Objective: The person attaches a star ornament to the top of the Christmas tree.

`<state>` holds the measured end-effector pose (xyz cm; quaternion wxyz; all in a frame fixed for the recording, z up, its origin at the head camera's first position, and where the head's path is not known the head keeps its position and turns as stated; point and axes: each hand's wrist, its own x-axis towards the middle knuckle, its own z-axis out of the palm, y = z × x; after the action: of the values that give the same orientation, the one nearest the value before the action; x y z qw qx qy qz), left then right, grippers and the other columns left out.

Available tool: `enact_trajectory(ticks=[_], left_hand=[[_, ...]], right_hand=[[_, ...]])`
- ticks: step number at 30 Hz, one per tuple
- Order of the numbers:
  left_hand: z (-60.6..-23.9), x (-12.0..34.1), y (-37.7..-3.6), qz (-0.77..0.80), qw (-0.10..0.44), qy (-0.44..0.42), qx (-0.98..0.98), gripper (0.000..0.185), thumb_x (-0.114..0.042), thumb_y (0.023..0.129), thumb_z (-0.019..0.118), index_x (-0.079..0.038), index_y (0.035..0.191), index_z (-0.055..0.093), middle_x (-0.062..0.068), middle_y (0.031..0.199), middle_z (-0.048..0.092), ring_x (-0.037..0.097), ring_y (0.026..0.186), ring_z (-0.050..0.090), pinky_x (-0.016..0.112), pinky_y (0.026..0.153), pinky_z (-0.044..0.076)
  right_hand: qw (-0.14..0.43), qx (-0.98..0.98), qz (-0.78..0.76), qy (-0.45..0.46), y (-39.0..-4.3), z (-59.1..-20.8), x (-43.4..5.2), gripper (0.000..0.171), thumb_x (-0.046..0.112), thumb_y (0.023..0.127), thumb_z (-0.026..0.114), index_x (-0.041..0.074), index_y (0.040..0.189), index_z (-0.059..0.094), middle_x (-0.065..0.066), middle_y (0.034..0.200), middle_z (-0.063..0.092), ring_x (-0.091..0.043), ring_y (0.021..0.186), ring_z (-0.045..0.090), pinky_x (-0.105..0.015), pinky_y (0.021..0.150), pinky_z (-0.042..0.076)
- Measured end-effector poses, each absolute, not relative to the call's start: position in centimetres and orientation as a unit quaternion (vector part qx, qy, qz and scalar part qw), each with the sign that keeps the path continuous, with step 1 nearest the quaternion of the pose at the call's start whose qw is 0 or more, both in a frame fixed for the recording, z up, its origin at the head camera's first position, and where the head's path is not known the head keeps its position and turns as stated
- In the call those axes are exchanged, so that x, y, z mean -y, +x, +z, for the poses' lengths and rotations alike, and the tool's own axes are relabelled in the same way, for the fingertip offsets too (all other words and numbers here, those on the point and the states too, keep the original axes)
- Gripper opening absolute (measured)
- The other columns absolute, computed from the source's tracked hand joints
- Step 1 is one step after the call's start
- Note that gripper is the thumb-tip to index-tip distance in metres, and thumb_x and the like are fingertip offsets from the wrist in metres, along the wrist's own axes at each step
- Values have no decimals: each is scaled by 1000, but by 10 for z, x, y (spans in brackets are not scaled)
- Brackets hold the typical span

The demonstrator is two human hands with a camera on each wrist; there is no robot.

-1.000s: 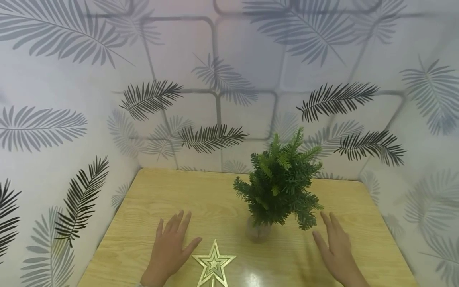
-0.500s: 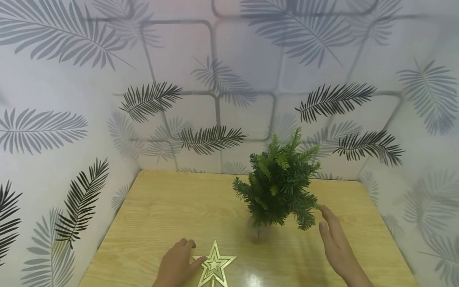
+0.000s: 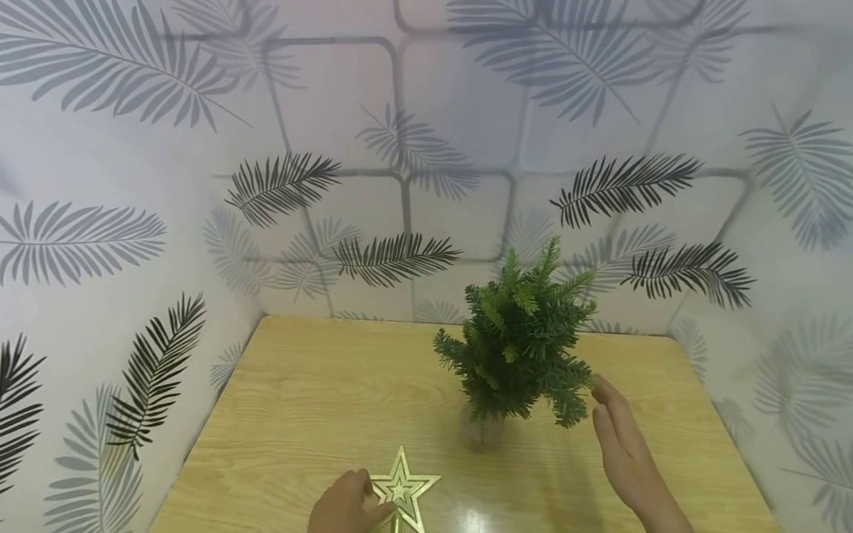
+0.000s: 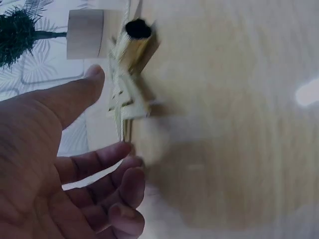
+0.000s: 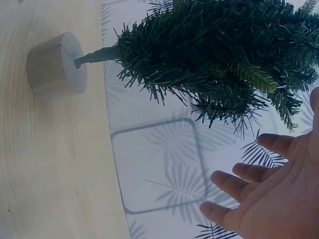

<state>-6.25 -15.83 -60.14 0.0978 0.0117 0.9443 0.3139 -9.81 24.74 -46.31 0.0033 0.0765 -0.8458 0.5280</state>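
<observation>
A gold star topper [image 3: 403, 491] lies flat near the table's front edge. My left hand [image 3: 345, 508] is at its left point. In the left wrist view the thumb [image 4: 82, 89] and the loosely curled fingers [image 4: 117, 172] stand either side of the blurred star [image 4: 127, 79], at its edge and not closed round it. A small green artificial tree [image 3: 521, 344] stands upright in a round wooden base [image 3: 481, 431]. My right hand [image 3: 621, 440] hovers on edge just right of the tree's lower branches. Its fingers [image 5: 249, 186] are straight and hold nothing.
The wooden table [image 3: 320, 392] sits in a corner of walls papered with a leaf pattern [image 3: 280, 185], close on the left, back and right. Bare tabletop lies left of the tree and behind the star.
My left hand drew back from flat on the table to the star's left point, fingers curling. My right hand lifted off the table and moved up beside the tree's right branches.
</observation>
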Motion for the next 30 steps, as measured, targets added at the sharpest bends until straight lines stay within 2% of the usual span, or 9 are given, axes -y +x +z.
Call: enact_trajectory(ticks=[5, 13, 18, 20, 22, 25, 27, 29, 30], left_hand=[[-608, 150, -61, 322, 118, -34, -939, 54, -56, 69, 77, -10, 90, 58, -1, 77, 52, 16, 62, 49, 33, 52, 43], [-623, 129, -54, 268, 51, -81, -959, 62, -65, 63, 75, -12, 73, 45, -1, 64, 37, 11, 49, 33, 24, 42, 31], [-616, 126, -54, 278, 67, -75, -955, 58, -58, 67, 77, -15, 61, 39, -6, 52, 32, 7, 44, 27, 20, 38, 24], [-613, 126, -53, 286, 76, -72, -952, 55, -55, 69, 77, -15, 58, 40, -7, 49, 32, 8, 43, 27, 21, 38, 25], [-617, 127, -54, 276, 58, -73, -957, 50, -54, 68, 77, -16, 59, 46, -7, 49, 36, 10, 43, 32, 25, 39, 28], [-626, 128, -56, 264, 21, -70, -962, 41, -54, 65, 78, -21, 60, 53, -9, 51, 42, 12, 45, 38, 30, 42, 32], [-632, 132, -58, 269, 15, -61, -961, 38, -56, 65, 76, -25, 63, 55, -11, 54, 45, 12, 48, 41, 31, 45, 33], [-631, 136, -56, 301, 43, -55, -951, 42, -58, 69, 74, -21, 65, 54, -8, 55, 45, 12, 48, 42, 31, 44, 34], [-629, 138, -55, 326, 68, -55, -941, 43, -58, 71, 73, -20, 66, 54, -7, 55, 46, 12, 48, 43, 30, 44, 35]], right_hand=[[11, 847, 526, 75, -97, -461, -248, 52, 32, 107, 23, 16, 154, 8, -18, 153, 18, -42, 137, 19, -67, 98, 27], [17, 845, 530, 75, -97, -457, -247, 51, 32, 107, 23, 16, 154, 9, -18, 152, 21, -41, 137, 21, -65, 98, 27], [9, 842, 535, 71, -96, -458, -247, 52, 33, 107, 23, 16, 154, 8, -18, 152, 19, -42, 137, 20, -67, 98, 26], [13, 843, 533, 72, -95, -458, -247, 52, 32, 107, 23, 17, 154, 8, -19, 152, 20, -43, 136, 21, -68, 98, 27], [23, 847, 526, 75, -95, -457, -247, 51, 31, 107, 23, 17, 154, 9, -19, 151, 22, -42, 135, 23, -67, 97, 28], [44, 856, 509, 84, -95, -454, -247, 48, 27, 107, 23, 21, 153, 12, -16, 151, 24, -39, 134, 26, -42, 104, 34], [50, 859, 502, 89, -95, -452, -246, 47, 25, 107, 23, 23, 153, 13, -13, 152, 24, -36, 134, 27, -23, 99, 35], [50, 858, 502, 92, -95, -450, -246, 47, 25, 107, 23, 25, 153, 13, -11, 152, 23, -36, 134, 27, -22, 98, 35], [47, 856, 506, 93, -95, -448, -246, 47, 25, 107, 23, 24, 153, 12, -11, 153, 22, -37, 135, 26, -30, 102, 35]])
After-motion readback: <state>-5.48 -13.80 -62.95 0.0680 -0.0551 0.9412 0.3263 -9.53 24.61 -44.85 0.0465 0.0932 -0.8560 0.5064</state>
